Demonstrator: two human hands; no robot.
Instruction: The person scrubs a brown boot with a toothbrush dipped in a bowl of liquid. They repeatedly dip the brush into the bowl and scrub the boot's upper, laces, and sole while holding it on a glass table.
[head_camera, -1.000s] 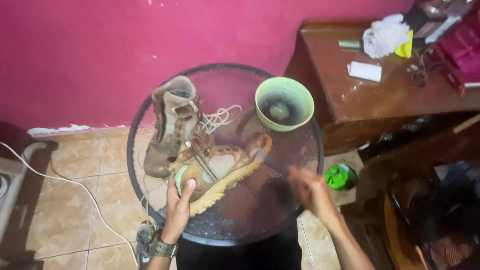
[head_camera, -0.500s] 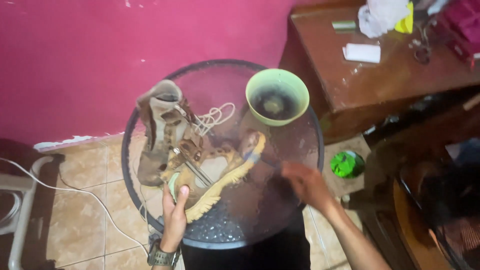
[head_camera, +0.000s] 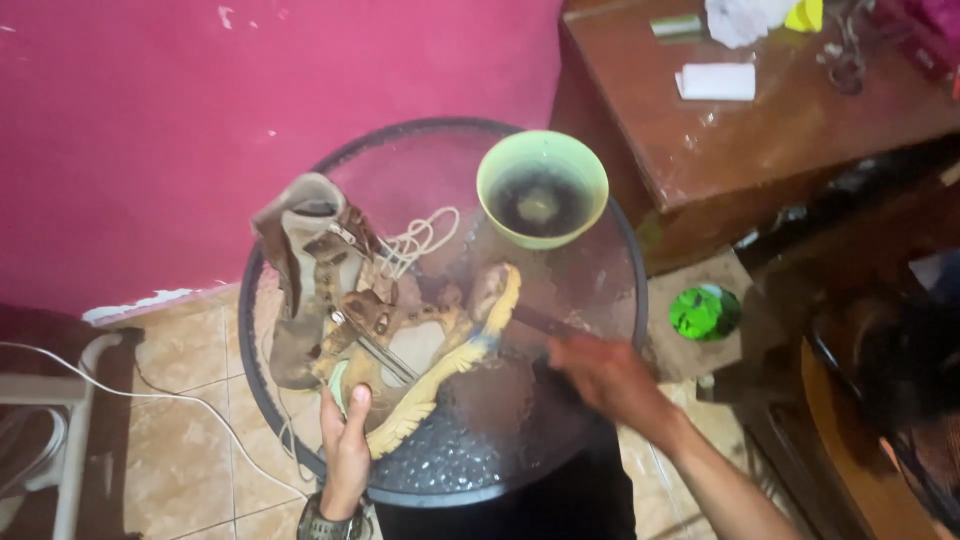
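While the left hand (head_camera: 345, 455) grips the heel end of the brown boot (head_camera: 420, 350), thumb laid over the top and fingers wrapped underneath, the job wants that hold kept firm so the boot cannot roll on the round glass table (head_camera: 520, 440). It lies on its side, its yellowish sole edge turned toward the right hand. The right hand (head_camera: 600, 375) is blurred; it looks closed around a thin dark tool, maybe a brush handle (head_camera: 545, 322), whose tip meets the toe, though I cannot tell the grip for sure. Short, steady strokes along the sole would serve best. Its wrist is bent inward, forearm coming from the lower right. A second boot (head_camera: 300, 270) stands beyond the left hand, and a green bowl (head_camera: 542, 190) sits beyond the right.
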